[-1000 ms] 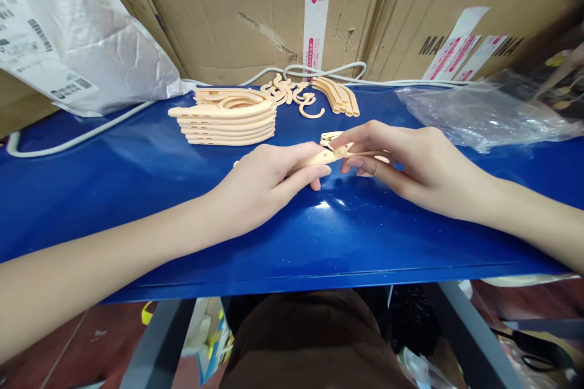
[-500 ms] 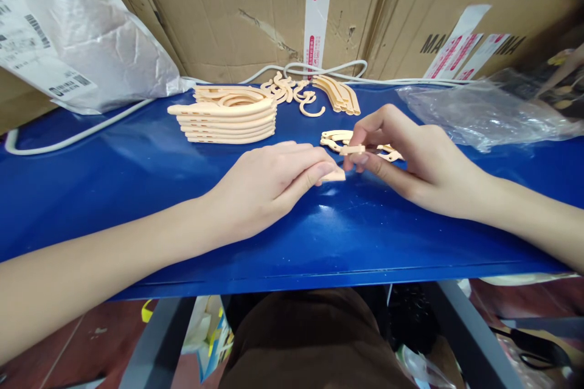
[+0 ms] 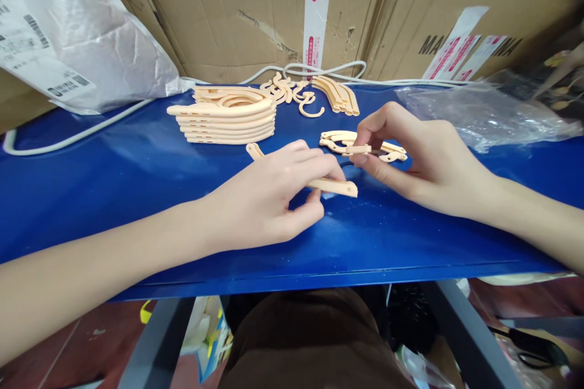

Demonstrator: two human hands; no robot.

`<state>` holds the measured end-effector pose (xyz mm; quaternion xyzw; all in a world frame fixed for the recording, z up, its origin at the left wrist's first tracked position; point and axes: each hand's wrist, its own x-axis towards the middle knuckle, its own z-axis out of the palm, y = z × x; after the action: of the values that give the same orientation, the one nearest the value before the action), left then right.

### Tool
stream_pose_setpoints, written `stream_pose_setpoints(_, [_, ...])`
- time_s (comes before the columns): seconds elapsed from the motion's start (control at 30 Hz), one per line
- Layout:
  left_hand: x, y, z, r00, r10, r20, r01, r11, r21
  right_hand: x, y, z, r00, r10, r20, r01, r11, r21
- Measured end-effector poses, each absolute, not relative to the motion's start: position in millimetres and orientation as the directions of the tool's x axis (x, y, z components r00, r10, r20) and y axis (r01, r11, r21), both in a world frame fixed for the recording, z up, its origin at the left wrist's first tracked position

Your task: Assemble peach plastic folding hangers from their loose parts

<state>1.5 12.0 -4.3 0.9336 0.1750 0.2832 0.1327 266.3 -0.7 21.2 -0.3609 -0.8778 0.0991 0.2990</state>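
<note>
There, the left hand (image 3: 274, 194) has a cream strip (image 3: 336, 186) in its grip, middle hidden, over the blue tabletop (image 3: 374, 249); the right hand (image 3: 413, 161) pinches another piece (image 3: 358, 149), partly blocking the cream frame (image 3: 342, 135) behind.

Left grip (image 3: 276, 191) palm down, right grip (image 3: 420, 161) pinching, forearms (image 3: 146, 234) angled inward

Blue table (image 3: 387, 243); hanger stack (image 3: 228, 123); hooks (image 3: 314, 115)

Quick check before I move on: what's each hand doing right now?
Left hand: closed loosely, holding the long strip.
Right hand: closed, pinching a short piece between thumb and fingers.
</note>
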Motion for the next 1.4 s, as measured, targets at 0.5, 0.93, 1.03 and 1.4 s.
stream_pose_setpoints(0.5, [-7,27,6,0.836,0.469,0.286,0.211,-0.754,0.622,270,1,20,-0.560,0.664,0.496,0.605,0.737,-0.303])
stream_pose_setpoints(0.93, [-3,12,8,0.653,0.627,0.425,0.601,-0.770,0.215,271,10,11,-0.664,0.639,0.388,0.581,0.768,-0.269])
stream_pose_setpoints(1.03, [-3,11,8,0.573,0.768,0.285,0.743,-0.634,0.216,270,9,12,-0.691,0.624,0.364,0.550,0.781,-0.296])
stream_pose_setpoints(1.4, [-3,11,10,0.636,0.742,0.211,0.633,-0.658,0.408,273,7,13,-0.696,0.638,0.330,0.550,0.769,-0.326])
